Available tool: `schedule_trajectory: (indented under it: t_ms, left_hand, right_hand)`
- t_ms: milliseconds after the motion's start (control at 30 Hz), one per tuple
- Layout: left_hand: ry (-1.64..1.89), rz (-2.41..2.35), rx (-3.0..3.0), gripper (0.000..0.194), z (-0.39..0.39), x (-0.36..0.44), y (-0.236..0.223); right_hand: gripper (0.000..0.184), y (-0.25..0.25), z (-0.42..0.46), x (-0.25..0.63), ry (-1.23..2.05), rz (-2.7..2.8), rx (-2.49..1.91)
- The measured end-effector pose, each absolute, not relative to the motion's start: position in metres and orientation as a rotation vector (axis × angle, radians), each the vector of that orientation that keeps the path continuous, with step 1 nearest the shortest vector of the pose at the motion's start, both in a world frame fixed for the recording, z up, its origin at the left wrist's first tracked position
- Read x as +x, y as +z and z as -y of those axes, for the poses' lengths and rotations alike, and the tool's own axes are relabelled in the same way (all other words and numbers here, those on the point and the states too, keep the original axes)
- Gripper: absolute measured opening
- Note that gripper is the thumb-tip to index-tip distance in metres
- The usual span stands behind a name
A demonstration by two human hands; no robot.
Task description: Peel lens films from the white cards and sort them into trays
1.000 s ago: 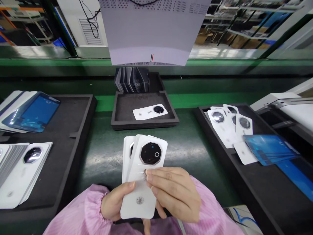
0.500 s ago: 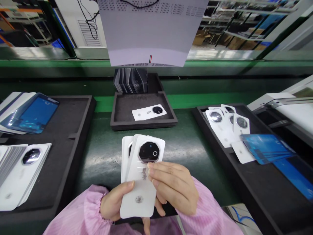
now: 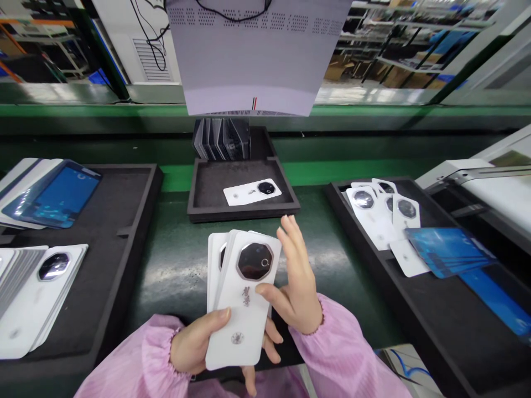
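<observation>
In the head view, my left hand [image 3: 201, 340] is closed around a small fanned stack of white phone back panels [image 3: 234, 354], thumb on the front and fingers reaching past the right edge from behind. The top panel carries a dark octagonal camera window [image 3: 254, 261], a dark script mark and a round emblem. More panels show behind it at the left. My right hand [image 3: 296, 282] is open at the stack's right side, its fingers stretched upward and apart from the thumb. Its thumb tip lies over the top panel's face near the script; whether it presses there I cannot tell.
A dark tray [image 3: 244, 212] ahead holds one similar panel [image 3: 252, 192] and a fanned dark stack [image 3: 223, 139]. The left tray [image 3: 124, 204] bears white panels and blue-faced sheets; the right tray [image 3: 448, 315] holds loose panels and blue sheets. A grey-white board [image 3: 257, 61] hangs above.
My right hand has drawn its fingertips off the top panel's face and opened, fingers now pointing up beside its right edge. My left hand keeps the stack almost in place.
</observation>
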State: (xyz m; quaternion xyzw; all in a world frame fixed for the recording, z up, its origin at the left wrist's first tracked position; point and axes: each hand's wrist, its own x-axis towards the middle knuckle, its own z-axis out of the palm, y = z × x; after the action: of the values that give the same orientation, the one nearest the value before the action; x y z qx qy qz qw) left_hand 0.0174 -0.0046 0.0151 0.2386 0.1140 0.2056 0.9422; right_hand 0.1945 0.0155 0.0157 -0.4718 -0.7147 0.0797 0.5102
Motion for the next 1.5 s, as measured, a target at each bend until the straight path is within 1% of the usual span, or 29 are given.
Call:
schedule_trajectory:
  t_ms: [67,233,300,367,467,500,567,667,733,767,833,967,1033,1133,1200,1233,1333,1500]
  left_hand:
    - [0.386,-0.249,0.507,0.056,0.005,0.017,0.014]
    - [0.303,-0.298,0.538,0.063,0.004,0.016,0.014]
    - [0.261,-0.324,0.557,0.062,0.003,0.016,0.015]
    - [0.243,-0.339,0.574,0.058,0.002,0.016,0.016]
    - [0.292,-0.302,0.584,0.055,0.001,0.014,0.017]
    - [0.326,-0.271,0.585,0.056,0.001,0.013,0.018]
    - [0.402,-0.203,0.581,0.059,0.0,0.011,0.019]
    - [0.487,-0.123,0.547,0.065,-0.001,0.008,0.021]
    - [0.523,-0.112,0.52,0.067,-0.001,0.007,0.022]
    - [0.534,-0.119,0.52,0.068,-0.001,0.006,0.022]
    - [0.558,-0.154,0.538,0.068,-0.001,0.005,0.023]
    - [0.578,-0.193,0.58,0.068,-0.001,0.005,0.025]
    - [0.563,-0.198,0.59,0.065,-0.001,0.005,0.025]
    - [0.525,-0.253,0.602,0.057,0.0,0.007,0.024]
    - [0.475,-0.358,0.635,0.055,0.001,0.007,0.022]
    - [0.447,-0.425,0.664,0.055,0.001,0.007,0.02]
    - [0.401,-0.612,0.784,0.05,0.002,0.007,0.016]
    - [0.33,-0.705,0.969,0.043,0.001,0.009,0.014]
  right_hand:
    - [0.071,0.017,-0.017,0.194,0.387,1.699,-1.173]
    - [0.043,0.018,-0.018,0.194,0.603,1.524,-1.141]
    - [0.037,0.016,-0.022,0.2,0.687,1.311,-1.142]
    - [0.032,0.014,-0.03,0.212,0.67,0.98,-1.117]
    - [0.019,0.014,-0.044,0.235,0.532,0.553,-1.001]
    - [0.018,0.013,-0.048,0.241,0.517,0.485,-0.982]
    - [0.023,0.01,-0.053,0.246,0.606,0.481,-1.019]
    - [0.036,0.002,-0.056,0.238,0.985,0.697,-1.139]
    - [0.039,-0.005,-0.056,0.231,1.224,0.856,-1.179]
    - [0.038,-0.008,-0.056,0.229,1.283,0.909,-1.204]
    - [0.035,-0.013,-0.057,0.228,1.257,1.002,-1.316]
    - [0.021,-0.023,-0.06,0.224,0.922,1.355,-1.618]
    - [0.019,-0.025,-0.059,0.216,0.785,1.513,-1.674]
    - [0.023,-0.02,-0.053,0.204,0.47,1.525,-1.579]
    - [0.022,-0.011,-0.045,0.2,0.324,1.426,-1.366]
    - [0.02,-0.006,-0.041,0.199,0.32,1.374,-1.24]
    - [0.018,0.005,-0.031,0.201,0.493,1.311,-1.016]
    - [0.011,0.008,-0.029,0.204,0.715,1.336,-1.075]
